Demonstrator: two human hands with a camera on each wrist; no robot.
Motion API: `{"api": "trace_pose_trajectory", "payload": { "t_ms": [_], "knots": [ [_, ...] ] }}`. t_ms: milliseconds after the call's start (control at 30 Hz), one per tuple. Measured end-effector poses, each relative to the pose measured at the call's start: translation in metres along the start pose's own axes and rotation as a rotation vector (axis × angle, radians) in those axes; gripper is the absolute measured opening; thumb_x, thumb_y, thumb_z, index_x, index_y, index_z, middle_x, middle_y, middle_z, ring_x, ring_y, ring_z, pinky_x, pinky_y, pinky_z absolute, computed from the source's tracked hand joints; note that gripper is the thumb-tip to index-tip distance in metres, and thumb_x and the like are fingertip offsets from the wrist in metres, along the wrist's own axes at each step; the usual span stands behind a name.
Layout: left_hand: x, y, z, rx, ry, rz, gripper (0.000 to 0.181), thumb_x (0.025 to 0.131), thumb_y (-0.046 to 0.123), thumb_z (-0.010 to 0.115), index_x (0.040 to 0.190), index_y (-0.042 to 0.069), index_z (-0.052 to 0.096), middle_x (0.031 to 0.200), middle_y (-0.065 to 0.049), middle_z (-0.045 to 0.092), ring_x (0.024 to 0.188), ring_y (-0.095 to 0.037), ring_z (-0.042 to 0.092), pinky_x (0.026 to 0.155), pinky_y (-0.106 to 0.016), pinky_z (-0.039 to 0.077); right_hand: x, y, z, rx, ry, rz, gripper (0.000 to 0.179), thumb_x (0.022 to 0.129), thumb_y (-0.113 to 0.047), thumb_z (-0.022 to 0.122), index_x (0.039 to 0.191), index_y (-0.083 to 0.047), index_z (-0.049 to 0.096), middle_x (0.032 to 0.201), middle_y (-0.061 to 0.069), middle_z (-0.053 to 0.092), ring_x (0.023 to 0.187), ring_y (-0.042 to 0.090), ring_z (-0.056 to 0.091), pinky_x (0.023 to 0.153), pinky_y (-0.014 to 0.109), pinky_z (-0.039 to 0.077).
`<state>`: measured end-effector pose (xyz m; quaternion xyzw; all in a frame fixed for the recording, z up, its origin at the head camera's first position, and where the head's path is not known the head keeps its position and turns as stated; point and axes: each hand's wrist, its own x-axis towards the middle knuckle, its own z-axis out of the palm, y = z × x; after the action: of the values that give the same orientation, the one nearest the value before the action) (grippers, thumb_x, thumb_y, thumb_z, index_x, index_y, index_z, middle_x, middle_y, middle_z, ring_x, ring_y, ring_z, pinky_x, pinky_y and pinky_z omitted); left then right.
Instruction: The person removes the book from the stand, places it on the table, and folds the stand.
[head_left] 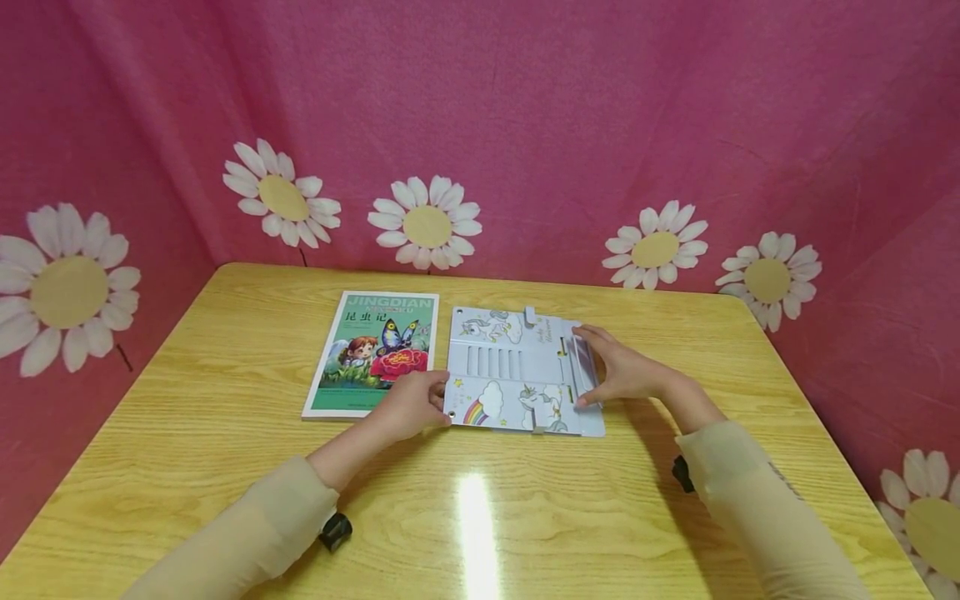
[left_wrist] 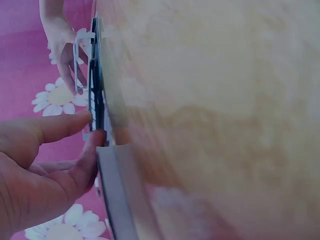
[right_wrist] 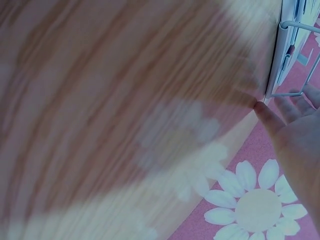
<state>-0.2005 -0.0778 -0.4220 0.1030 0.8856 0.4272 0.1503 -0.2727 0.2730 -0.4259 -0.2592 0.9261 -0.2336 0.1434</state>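
Note:
A white metal book stand [head_left: 495,362] printed with unicorns, clouds and a rainbow lies folded flat on the table. My left hand [head_left: 411,406] holds its left edge; in the left wrist view the thumb and a finger [left_wrist: 70,125] close on that edge. At the opposite end, my right hand [head_left: 626,371] spans the wire support [head_left: 582,362], thumb on the near side and fingers on the far side. In the right wrist view, the bent wire [right_wrist: 300,26] stands out from the panel, with the fingertips right at it.
A green picture-cover book [head_left: 375,350] lies left of the stand, partly behind my left hand. The wooden table [head_left: 360,517] carries a bright reflection at the front. A pink curtain with daisies [head_left: 495,125] hangs behind and at both sides.

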Motion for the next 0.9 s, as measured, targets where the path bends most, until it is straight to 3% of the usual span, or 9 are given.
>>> {"api": "trace_pose_trajectory", "payload": {
  "t_ms": [167, 267, 400, 633, 900],
  "knots": [
    [-0.005, 0.01, -0.007, 0.139, 0.026, 0.034, 0.061, 0.071, 0.001, 0.079, 0.126, -0.007, 0.055, 0.095, -0.013, 0.068, 0.073, -0.013, 0.058, 0.07, -0.027, 0.052, 0.001, -0.003, 0.0, -0.012, 0.002, 0.004, 0.121, 0.061, -0.05, 0.084, 0.151, -0.007, 0.015, 0.156, 0.018, 0.006, 0.141, 0.039, 0.014, 0.11, 0.059, 0.024],
    [-0.009, 0.016, -0.012, 0.177, 0.066, 0.055, 0.057, 0.073, 0.005, 0.079, 0.124, -0.006, 0.057, 0.098, -0.014, 0.067, 0.082, -0.019, 0.061, 0.074, -0.032, 0.052, 0.001, -0.005, 0.0, -0.022, 0.002, 0.008, 0.121, 0.061, -0.05, 0.084, 0.151, -0.007, 0.015, 0.156, 0.019, 0.006, 0.141, 0.039, 0.015, 0.109, 0.059, 0.024],
    [-0.011, 0.022, -0.012, 0.129, 0.1, 0.105, 0.058, 0.078, 0.01, 0.076, 0.129, -0.002, 0.054, 0.12, -0.016, 0.061, 0.1, -0.027, 0.062, 0.084, -0.038, 0.053, 0.002, -0.006, 0.0, -0.039, 0.002, 0.007, 0.121, 0.061, -0.05, 0.084, 0.15, -0.006, 0.016, 0.156, 0.019, 0.008, 0.14, 0.039, 0.017, 0.109, 0.059, 0.025],
    [-0.011, 0.028, 0.005, 0.037, 0.13, 0.254, 0.063, 0.078, 0.016, 0.077, 0.135, 0.004, 0.05, 0.128, -0.011, 0.058, 0.105, -0.031, 0.06, 0.089, -0.041, 0.051, 0.004, -0.009, 0.001, -0.084, -0.002, -0.012, 0.121, 0.061, -0.052, 0.084, 0.15, -0.005, 0.018, 0.156, 0.019, 0.012, 0.139, 0.039, 0.02, 0.109, 0.057, 0.027],
    [-0.004, 0.034, 0.023, 0.148, 0.007, 0.405, 0.077, 0.078, 0.025, 0.078, 0.143, 0.01, 0.039, 0.143, -0.009, 0.044, 0.134, -0.027, 0.037, 0.11, -0.042, 0.033, 0.003, -0.012, 0.001, -0.1, -0.015, -0.005, 0.122, 0.061, -0.054, 0.083, 0.15, -0.003, 0.016, 0.155, 0.021, 0.012, 0.14, 0.041, 0.019, 0.109, 0.058, 0.026]
  ]
}}
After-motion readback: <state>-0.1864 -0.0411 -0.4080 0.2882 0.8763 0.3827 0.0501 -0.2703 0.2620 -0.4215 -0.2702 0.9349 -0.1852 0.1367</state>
